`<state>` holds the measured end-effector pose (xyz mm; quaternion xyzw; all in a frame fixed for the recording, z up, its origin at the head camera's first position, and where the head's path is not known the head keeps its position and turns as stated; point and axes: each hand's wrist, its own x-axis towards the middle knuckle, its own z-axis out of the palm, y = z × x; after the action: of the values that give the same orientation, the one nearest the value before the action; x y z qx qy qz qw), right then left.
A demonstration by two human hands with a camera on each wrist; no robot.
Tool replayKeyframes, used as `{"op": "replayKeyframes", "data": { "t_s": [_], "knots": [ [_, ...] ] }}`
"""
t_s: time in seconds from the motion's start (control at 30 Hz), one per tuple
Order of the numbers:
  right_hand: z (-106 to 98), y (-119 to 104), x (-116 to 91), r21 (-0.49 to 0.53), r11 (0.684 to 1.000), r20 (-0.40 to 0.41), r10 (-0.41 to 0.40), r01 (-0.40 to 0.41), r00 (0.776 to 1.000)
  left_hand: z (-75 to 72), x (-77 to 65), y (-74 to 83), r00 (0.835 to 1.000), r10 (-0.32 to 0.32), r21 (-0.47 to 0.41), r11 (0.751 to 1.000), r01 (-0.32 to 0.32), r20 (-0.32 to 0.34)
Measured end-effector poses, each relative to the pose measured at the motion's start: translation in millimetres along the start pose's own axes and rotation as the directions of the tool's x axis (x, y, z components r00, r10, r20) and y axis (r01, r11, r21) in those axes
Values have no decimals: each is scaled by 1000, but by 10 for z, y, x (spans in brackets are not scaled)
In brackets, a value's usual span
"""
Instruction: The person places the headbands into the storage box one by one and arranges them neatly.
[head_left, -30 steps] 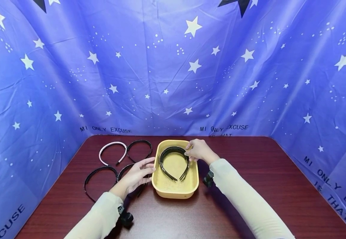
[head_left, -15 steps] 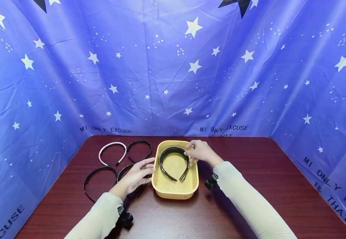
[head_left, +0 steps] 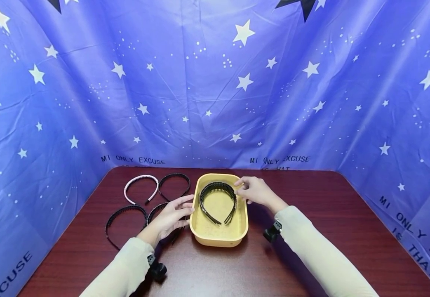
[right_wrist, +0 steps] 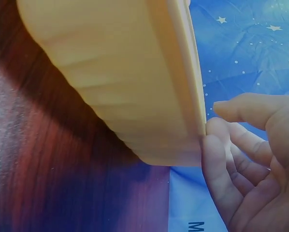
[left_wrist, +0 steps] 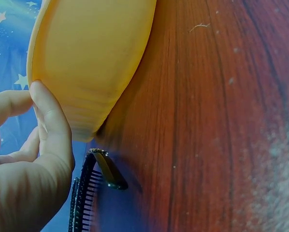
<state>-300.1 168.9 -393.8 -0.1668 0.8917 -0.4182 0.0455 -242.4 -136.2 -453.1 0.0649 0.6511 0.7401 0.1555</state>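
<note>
- Leftmost, loose headbands [head_left: 125,207] lie between the tabletop's [head_left: 326,198] left edge and left hand [head_left: 168,218].
- Its relaxed fingers touch the yellow tray's [head_left: 218,241] left rim.
- Inside, black headbands [head_left: 218,186] rest.
- Loosely extended, holding nothing, right hand [head_left: 259,192] meets the right rim; tabletop stretches beyond.

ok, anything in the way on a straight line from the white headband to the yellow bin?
Yes: a black headband lies on the table between the white headband and the yellow bin. The left hand touches the bin's left side, close to that line.
</note>
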Motion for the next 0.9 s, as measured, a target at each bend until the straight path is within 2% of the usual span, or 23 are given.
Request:
{"op": "replayKeyframes", "data": {
  "t_s": [0.17,0.43,0.63,0.9],
  "knots": [
    [-16,35,-52,-2,1000,-12,-2,2,1000,-9,12,1,1000,-1,1,1000,1,-3],
    [-31,83,-134,55,998,-21,-31,32,999,-20,22,-6,1000,-7,-7,1000,7,-6],
    [-41,115,-195,40,998,-38,-53,54,998,-14,24,-7,1000,-12,-12,1000,12,-4],
    [-33,155,-270,66,997,-56,-23,27,998,-14,11,-8,1000,-11,-6,1000,11,-3]
  ]
}}
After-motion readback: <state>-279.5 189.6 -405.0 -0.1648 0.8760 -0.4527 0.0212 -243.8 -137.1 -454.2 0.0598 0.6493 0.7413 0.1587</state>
